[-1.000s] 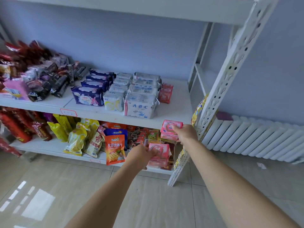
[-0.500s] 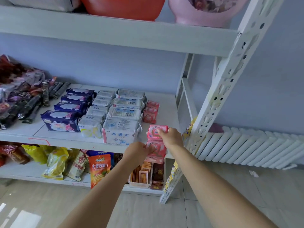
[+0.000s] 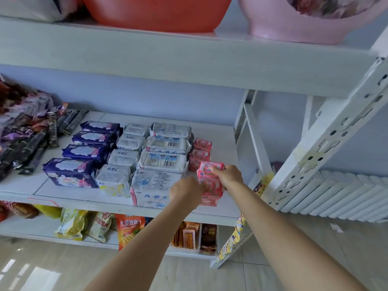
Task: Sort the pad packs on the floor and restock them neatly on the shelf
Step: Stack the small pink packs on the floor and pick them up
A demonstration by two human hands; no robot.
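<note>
Both hands grip pink pad packs at the shelf [image 3: 226, 127]: left hand [image 3: 184, 191] the lower [image 3: 211, 189], right hand [image 3: 227, 175] the upper [image 3: 206, 169].

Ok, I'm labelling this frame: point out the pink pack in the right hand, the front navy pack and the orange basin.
pink pack [image 3: 206, 169]: head view, top face beside the fingers.
front navy pack [image 3: 70, 172]: head view, top face.
orange basin [image 3: 155, 11]: head view, front wall.

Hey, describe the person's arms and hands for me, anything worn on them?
Both forearms are bare as far as the frame shows: no sleeves, gloves, watch or bracelet visible. The left hand and right hand show no rings from this angle, though the fingers are partly hidden.
</note>
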